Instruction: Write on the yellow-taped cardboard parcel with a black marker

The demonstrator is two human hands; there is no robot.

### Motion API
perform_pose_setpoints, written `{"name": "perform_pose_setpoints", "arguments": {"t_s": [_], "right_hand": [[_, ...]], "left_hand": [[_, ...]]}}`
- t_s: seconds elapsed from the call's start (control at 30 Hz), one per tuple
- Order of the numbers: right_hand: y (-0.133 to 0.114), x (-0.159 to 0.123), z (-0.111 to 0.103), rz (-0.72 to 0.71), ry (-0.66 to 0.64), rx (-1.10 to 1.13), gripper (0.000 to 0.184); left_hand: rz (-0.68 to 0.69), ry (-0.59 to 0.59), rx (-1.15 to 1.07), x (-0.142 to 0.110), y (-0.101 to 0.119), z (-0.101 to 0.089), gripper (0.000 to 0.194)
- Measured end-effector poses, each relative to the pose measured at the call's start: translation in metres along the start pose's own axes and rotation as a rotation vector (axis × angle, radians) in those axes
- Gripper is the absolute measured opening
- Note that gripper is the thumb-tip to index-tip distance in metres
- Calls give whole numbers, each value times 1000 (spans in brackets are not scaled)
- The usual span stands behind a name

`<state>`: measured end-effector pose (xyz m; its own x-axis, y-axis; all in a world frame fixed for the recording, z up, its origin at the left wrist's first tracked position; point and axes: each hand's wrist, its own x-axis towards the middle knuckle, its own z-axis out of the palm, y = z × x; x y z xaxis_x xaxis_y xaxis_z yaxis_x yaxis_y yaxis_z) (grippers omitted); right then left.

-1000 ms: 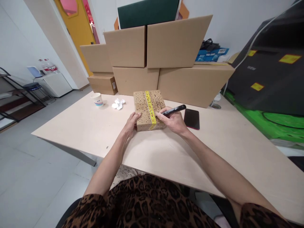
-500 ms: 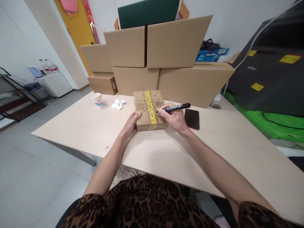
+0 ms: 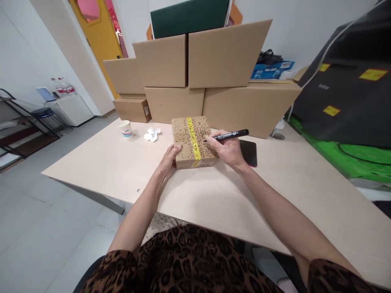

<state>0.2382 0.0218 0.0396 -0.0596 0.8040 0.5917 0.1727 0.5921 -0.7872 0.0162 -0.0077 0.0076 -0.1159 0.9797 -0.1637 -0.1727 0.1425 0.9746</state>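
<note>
A small cardboard box [image 3: 185,150] covered in black marks lies flat on the table, with yellow tape [image 3: 193,138] running down its top. My left hand [image 3: 169,157] grips the box's left near side, thumb resting on the top edge. In my right hand [image 3: 227,151] is a black marker pen [image 3: 232,134], pinched between the fingers. Its tip points left and down at the right part of the box top, close to the surface; whether it touches I cannot tell. A dark smartphone [image 3: 249,152] lies just right of my right hand, partly covered by it.
Large cardboard boxes [image 3: 226,57] stand stacked along the back of the table [image 3: 91,162]. A paper cup [image 3: 125,129] and a crumpled tissue [image 3: 152,134] sit to the left. A black-covered bulky object [image 3: 345,93] rises at the right.
My right hand has shifted slightly right with the marker pen, over more of the smartphone. My left hand stays on the box, which has hardly moved.
</note>
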Motion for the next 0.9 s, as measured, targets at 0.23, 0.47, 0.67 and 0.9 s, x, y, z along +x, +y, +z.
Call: {"name": "perform_pose_setpoints", "arguments": {"t_s": [0.23, 0.47, 0.67, 0.9], "right_hand": [[38, 7, -42, 0, 189, -452, 19], [72, -13, -51, 139, -434, -963, 39], [77, -13, -51, 166, -522, -1015, 46], [82, -8, -79, 527, -147, -1236, 62]], "left_hand": [[-10, 0, 3, 2, -1, -1, 67], [-11, -2, 23, 2, -1, -4, 68], [9, -14, 64, 0, 0, -5, 62], [-8, 3, 86, 1, 1, -6, 64]]}}
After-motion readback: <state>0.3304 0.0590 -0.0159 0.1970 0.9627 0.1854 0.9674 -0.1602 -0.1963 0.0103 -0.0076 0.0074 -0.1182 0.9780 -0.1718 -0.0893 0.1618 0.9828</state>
